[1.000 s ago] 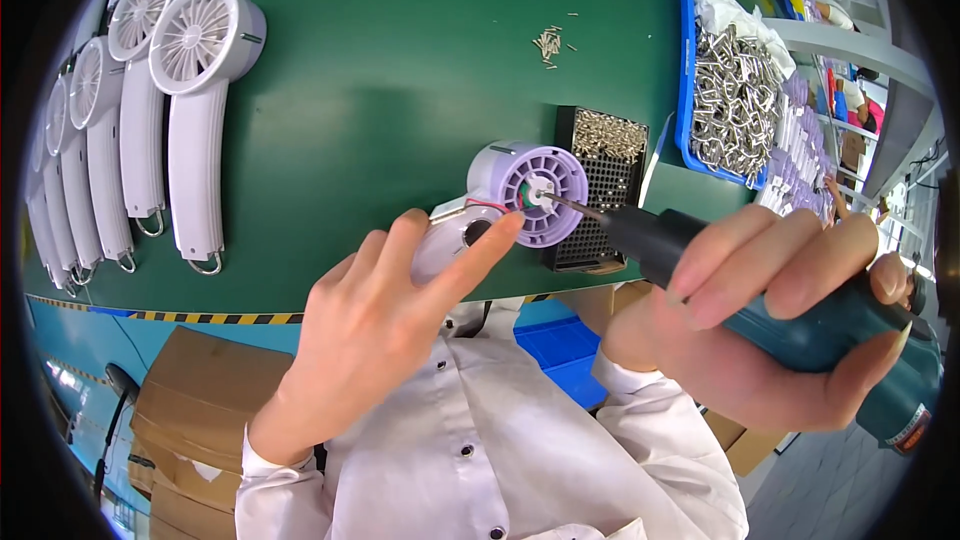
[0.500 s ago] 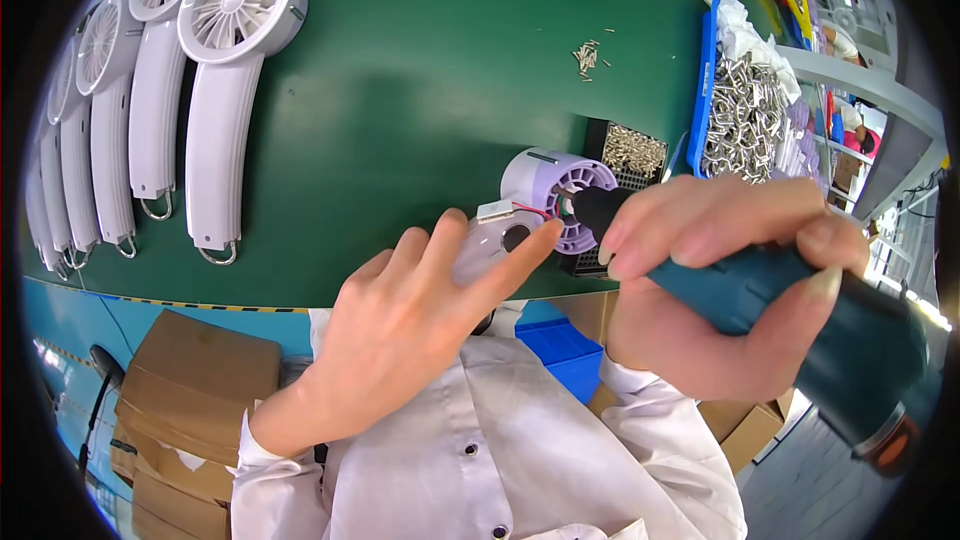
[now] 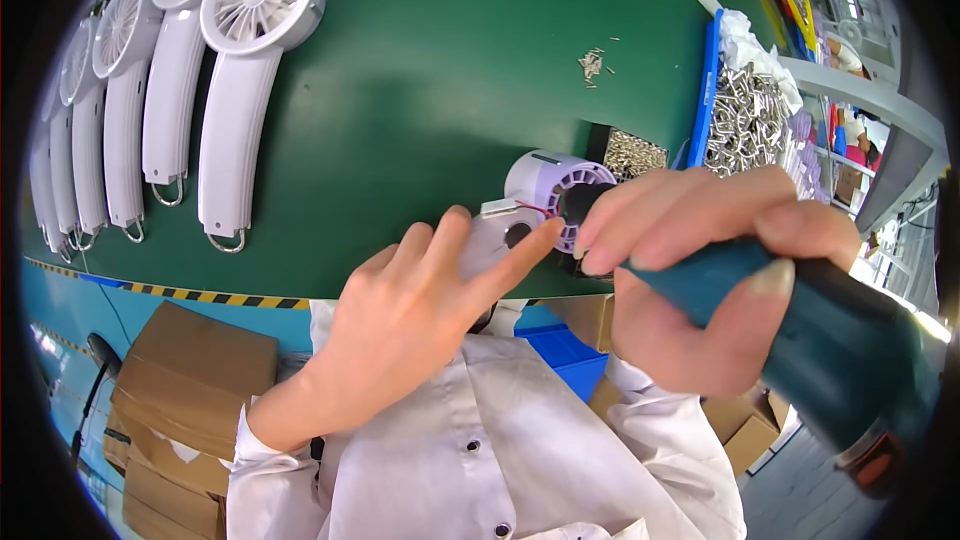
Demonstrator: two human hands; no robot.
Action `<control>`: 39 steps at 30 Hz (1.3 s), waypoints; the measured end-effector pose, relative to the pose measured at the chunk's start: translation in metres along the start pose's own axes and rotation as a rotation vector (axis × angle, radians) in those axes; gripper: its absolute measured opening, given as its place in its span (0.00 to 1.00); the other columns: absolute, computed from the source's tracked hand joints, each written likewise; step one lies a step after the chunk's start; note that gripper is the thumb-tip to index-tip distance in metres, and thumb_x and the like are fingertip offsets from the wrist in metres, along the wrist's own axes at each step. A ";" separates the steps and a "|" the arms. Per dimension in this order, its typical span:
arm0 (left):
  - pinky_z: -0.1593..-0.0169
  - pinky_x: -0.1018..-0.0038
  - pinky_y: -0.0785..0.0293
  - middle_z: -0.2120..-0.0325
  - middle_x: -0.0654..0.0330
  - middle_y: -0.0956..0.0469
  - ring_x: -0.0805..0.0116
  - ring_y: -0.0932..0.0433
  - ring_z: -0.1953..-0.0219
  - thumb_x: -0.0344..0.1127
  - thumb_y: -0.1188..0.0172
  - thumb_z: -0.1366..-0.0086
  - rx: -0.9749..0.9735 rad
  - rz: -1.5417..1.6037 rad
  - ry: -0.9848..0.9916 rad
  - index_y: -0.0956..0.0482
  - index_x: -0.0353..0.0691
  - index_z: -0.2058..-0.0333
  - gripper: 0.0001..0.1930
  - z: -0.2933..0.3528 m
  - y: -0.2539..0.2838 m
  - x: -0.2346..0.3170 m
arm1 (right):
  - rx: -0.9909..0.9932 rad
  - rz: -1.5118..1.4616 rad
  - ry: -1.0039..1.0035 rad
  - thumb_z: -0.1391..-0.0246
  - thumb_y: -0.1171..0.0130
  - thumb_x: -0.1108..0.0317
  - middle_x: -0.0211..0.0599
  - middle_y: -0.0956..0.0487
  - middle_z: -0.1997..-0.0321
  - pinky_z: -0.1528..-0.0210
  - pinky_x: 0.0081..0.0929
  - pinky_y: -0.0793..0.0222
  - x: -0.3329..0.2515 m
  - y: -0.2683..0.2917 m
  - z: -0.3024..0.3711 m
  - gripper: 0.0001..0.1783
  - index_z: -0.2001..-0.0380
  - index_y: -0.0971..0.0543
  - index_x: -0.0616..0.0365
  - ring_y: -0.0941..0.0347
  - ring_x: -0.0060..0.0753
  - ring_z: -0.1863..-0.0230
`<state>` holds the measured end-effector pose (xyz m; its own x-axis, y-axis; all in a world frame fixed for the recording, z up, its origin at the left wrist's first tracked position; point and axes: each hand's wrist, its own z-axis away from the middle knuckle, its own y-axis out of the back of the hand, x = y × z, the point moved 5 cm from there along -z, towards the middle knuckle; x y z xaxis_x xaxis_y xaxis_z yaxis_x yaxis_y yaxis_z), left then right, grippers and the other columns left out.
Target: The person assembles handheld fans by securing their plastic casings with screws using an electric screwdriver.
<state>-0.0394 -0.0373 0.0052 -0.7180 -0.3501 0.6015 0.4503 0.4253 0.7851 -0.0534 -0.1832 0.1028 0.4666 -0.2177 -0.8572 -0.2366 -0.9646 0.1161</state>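
An opened, pale lilac handheld fan lies near the table's front edge, its round head facing right. Red wires and a small white connector show at its neck. My left hand grips the fan's handle part, with the index finger reaching to the rim of the head; the thumb is hidden. Wrapped around a teal electric screwdriver, my right hand holds it slanted, black nose at the fan head's open side. The bit's tip is hidden by the nose and fingers.
Finished-looking white handheld fans lie in a row at left. A black box of small screws stands behind the fan, with loose screws farther back. At right is a blue bin of metal hooks. Cardboard boxes stand below the table.
The screwdriver and my right hand have shifted slightly left, with the nose closer over the fan head. My left hand keeps its hold. The whole view has shifted a little.
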 end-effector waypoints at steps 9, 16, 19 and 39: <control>0.75 0.75 0.28 0.64 0.55 0.30 0.66 0.30 0.72 0.20 0.45 0.55 -0.002 -0.074 0.067 0.27 0.59 0.41 0.39 -0.013 0.007 0.001 | 0.347 0.007 0.108 0.38 0.58 0.53 0.39 0.31 0.73 0.85 0.31 0.42 -0.035 0.069 0.009 0.20 0.57 0.28 0.59 0.38 0.31 0.87; 0.71 0.69 0.26 0.62 0.56 0.28 0.62 0.28 0.70 0.22 0.40 0.52 0.029 -0.088 0.097 0.24 0.58 0.44 0.34 -0.022 0.013 -0.006 | 0.608 0.039 0.030 0.36 0.63 0.55 0.37 0.32 0.78 0.88 0.34 0.39 0.003 0.099 0.031 0.17 0.61 0.28 0.54 0.40 0.31 0.91; 0.69 0.68 0.25 0.60 0.55 0.27 0.59 0.27 0.68 0.21 0.39 0.51 0.024 -0.083 0.101 0.24 0.57 0.44 0.34 -0.019 0.015 -0.006 | 0.622 -0.041 -0.017 0.35 0.62 0.60 0.44 0.30 0.78 0.87 0.39 0.31 0.009 0.101 0.039 0.10 0.57 0.36 0.51 0.35 0.39 0.90; 0.56 0.62 0.31 0.55 0.51 0.28 0.52 0.29 0.56 0.27 0.30 0.52 0.289 0.086 0.097 0.24 0.37 0.51 0.26 -0.014 0.032 -0.009 | 0.758 0.028 0.126 0.41 0.45 0.72 0.37 0.30 0.84 0.84 0.28 0.31 0.070 0.095 -0.020 0.09 0.64 0.33 0.66 0.33 0.28 0.88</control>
<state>-0.0109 -0.0319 0.0266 -0.6236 -0.3745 0.6862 0.3279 0.6715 0.6645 -0.0264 -0.2933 0.0637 0.5348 -0.3001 -0.7899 -0.7483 -0.6024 -0.2778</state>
